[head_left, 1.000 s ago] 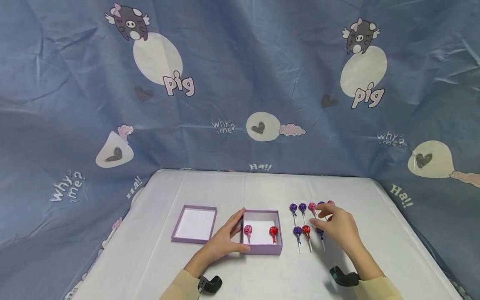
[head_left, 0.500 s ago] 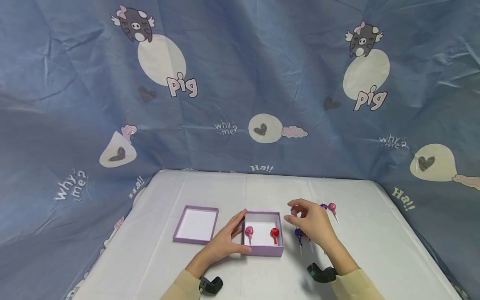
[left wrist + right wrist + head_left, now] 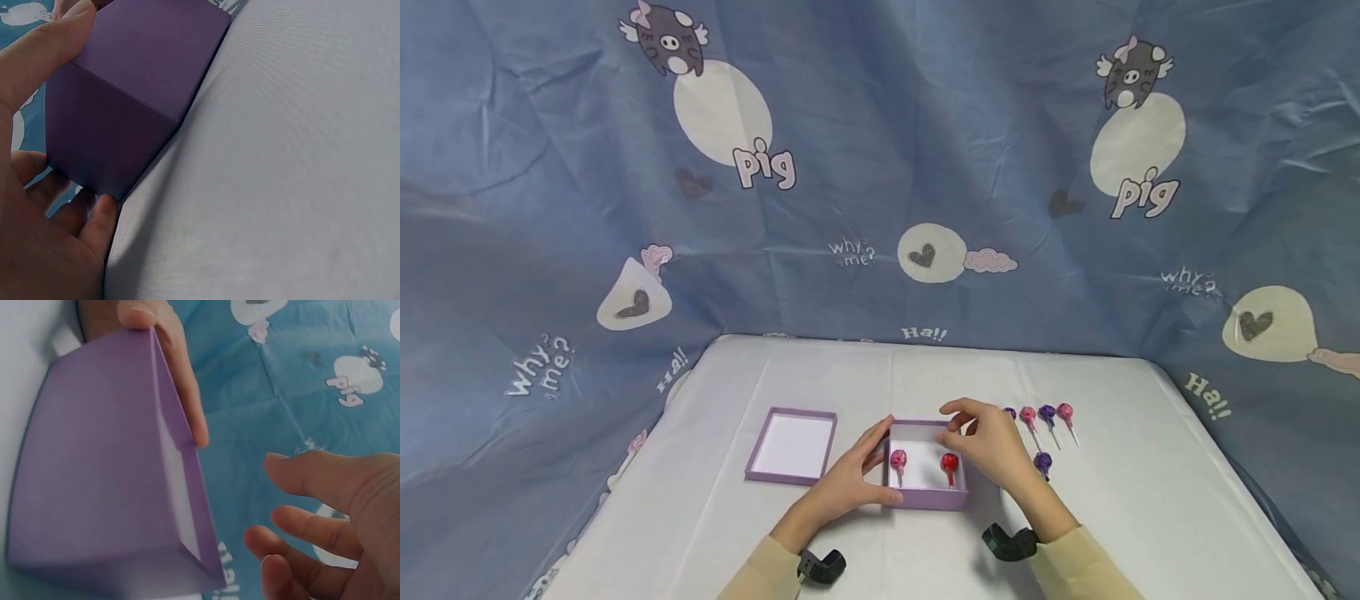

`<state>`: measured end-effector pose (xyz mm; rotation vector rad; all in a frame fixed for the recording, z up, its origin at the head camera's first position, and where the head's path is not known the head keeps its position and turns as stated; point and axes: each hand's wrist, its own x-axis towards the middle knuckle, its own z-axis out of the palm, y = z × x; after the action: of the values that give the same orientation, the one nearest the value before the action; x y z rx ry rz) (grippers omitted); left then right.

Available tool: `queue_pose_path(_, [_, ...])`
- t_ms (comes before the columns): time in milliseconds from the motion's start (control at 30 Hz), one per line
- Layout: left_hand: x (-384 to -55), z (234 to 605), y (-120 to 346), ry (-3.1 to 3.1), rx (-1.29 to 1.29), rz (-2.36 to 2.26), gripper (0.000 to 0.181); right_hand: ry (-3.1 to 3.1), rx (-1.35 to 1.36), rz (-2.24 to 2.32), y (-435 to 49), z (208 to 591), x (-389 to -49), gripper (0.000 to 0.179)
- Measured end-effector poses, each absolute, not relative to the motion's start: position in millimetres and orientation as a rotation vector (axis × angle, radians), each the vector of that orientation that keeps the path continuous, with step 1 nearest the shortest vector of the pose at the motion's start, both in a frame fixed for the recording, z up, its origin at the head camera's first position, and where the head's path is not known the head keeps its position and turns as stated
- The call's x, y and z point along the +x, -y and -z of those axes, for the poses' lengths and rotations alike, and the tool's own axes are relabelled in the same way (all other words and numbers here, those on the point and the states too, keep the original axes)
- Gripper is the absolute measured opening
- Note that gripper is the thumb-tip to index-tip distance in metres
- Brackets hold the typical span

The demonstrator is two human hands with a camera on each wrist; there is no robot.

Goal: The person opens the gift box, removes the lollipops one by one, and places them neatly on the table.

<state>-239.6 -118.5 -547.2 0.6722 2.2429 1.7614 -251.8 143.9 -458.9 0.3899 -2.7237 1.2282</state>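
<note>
My left hand (image 3: 850, 477) grips the left side of a lilac open box (image 3: 928, 500), its thumb at the front corner. Inside, a pink lollipop (image 3: 898, 460) lies on the left and a red lollipop (image 3: 950, 463) on the right. My right hand (image 3: 996, 443) hovers over the box's right rim. In the right wrist view its thumb (image 3: 312, 478) and fingers are apart, with nothing seen between them. Right of that hand lie pink and purple lollipops, among them a purple lollipop (image 3: 1042, 461) nearer me; the hand and forearm hide others.
A shallow lilac lid (image 3: 791, 481) lies to the left of the box, its white inside facing up. Both rest on a white-covered table (image 3: 715, 442). Behind hangs a blue cloth (image 3: 820, 292) printed with pigs.
My right hand has moved left from above the lollipops to the box's right rim, uncovering those at the far right. The left hand has stayed on the box.
</note>
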Motion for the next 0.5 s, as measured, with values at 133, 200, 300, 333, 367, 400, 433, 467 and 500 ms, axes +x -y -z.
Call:
queue_pose_path(133, [-240, 547, 118, -2.228, 0.683, -1.759, 0.111, 2.734, 0.414, -1.256, -135, 465, -253, 0.032])
queue_pose_path(200, [-240, 547, 118, -2.229, 0.685, -1.754, 0.112, 2.741, 0.438, -1.262, -131, 467, -253, 0.034])
queue_pose_path(300, [-240, 547, 119, -2.230, 0.696, -1.760, 0.112, 2.743, 0.474, -1.279, -125, 469, -253, 0.034])
queue_pose_path(333, [-240, 547, 119, -2.234, 0.702, -1.760, 0.112, 2.743, 0.487, -1.279, -123, 469, -253, 0.034])
queue_pose_path(367, [-241, 547, 119, -2.237, 0.708, -1.761, 0.112, 2.742, 0.501, -1.281, -121, 470, -254, 0.034])
queue_pose_path(400, [-241, 547, 119, -2.238, 0.711, -1.761, 0.112, 2.744, 0.511, -1.279, -119, 471, -254, 0.034])
queue_pose_path(433, [-241, 547, 119, -2.238, 0.714, -1.762, 0.112, 2.745, 0.522, -1.273, -117, 471, -255, 0.033])
queue_pose_path(467, [-242, 547, 119, -2.237, 0.716, -1.762, 0.112, 2.745, 0.534, -1.267, -116, 472, -255, 0.033])
queue_pose_path(500, [-242, 548, 119, -2.235, 0.715, -1.762, 0.112, 2.745, 0.548, -1.260, -114, 472, -256, 0.033])
